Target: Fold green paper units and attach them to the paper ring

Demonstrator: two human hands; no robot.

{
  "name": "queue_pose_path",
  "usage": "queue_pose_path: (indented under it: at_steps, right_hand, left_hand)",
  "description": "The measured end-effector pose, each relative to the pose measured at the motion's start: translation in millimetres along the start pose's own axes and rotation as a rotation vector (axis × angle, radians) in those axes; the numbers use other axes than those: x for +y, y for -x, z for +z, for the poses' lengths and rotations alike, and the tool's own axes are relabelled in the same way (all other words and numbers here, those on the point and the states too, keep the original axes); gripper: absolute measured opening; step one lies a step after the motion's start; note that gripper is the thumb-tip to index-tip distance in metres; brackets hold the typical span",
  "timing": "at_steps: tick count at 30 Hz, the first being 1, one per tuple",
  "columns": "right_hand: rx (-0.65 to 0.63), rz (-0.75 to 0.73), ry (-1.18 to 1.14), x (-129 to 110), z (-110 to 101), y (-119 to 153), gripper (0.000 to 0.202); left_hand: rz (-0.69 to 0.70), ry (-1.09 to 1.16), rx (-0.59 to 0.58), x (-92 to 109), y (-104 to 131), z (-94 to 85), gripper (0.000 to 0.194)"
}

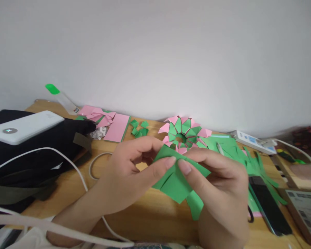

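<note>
Between both hands is a green sheet of paper (176, 185), partly folded, with a crease or slit on its left side. My left hand (134, 169) pinches its upper left part, thumb on top. My right hand (217, 186) grips the upper right side, its thumb tip close beside the left thumb. A further green strip hangs below the sheet by the right hand; whether it belongs to the same piece I cannot tell. Behind the hands a ring of folded pink and green paper (182, 131) lies on the table, its near side partly covered by them.
Small green folded pieces (140, 128), pink paper (116, 128) and a green-capped glue bottle (63, 98) lie at the back left. A white power bank (26, 126) rests on a black bag (49, 152). Green scraps (248, 157), a phone (269, 205) and a power strip (254, 141) are right. White cables cross the left.
</note>
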State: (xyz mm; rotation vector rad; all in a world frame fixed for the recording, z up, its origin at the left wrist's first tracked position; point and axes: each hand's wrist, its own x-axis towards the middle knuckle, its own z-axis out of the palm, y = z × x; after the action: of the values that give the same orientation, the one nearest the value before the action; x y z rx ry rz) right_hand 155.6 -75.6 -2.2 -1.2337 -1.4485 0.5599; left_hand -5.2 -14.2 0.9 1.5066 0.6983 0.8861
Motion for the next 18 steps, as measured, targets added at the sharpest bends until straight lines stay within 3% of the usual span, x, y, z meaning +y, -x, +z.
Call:
queue_pose_path:
  at_steps: [18]
  right_hand:
    - [0.007,-0.008,-0.006,-0.4,0.4,-0.5,0.013]
  left_hand:
    - [-0.057,0.115,0.013,-1.2,-2.6,2.3,0.015]
